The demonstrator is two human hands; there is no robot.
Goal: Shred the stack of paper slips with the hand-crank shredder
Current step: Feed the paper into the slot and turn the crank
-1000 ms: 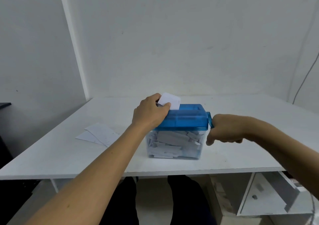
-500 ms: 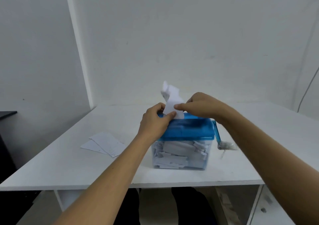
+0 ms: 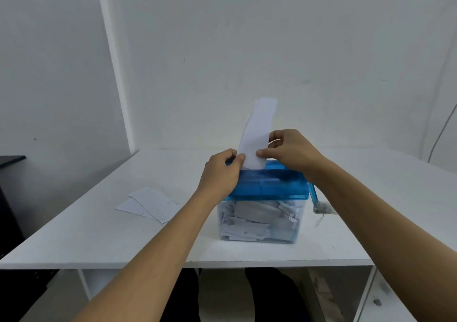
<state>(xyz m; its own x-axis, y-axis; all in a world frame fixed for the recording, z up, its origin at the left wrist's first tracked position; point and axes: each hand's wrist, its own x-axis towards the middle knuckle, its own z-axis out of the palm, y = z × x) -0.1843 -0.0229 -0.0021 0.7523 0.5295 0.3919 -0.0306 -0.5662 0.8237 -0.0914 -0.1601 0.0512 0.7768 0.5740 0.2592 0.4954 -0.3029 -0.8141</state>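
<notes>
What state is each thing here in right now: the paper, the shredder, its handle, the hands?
Slip: upright, lower end in the lid's slot, pinched by both hands.
Lid: on the bin.
Bin: clear, packed with shreds.
Crank: hanging down, untouched.
Left hand: pinching the slip, resting on the lid.
Right hand: pinching the slip.
Stack: flat on the table, unshredded.

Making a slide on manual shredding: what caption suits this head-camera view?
Both hands, left and right, steady an upright paper slip in the blue-lidded shredder.
</notes>
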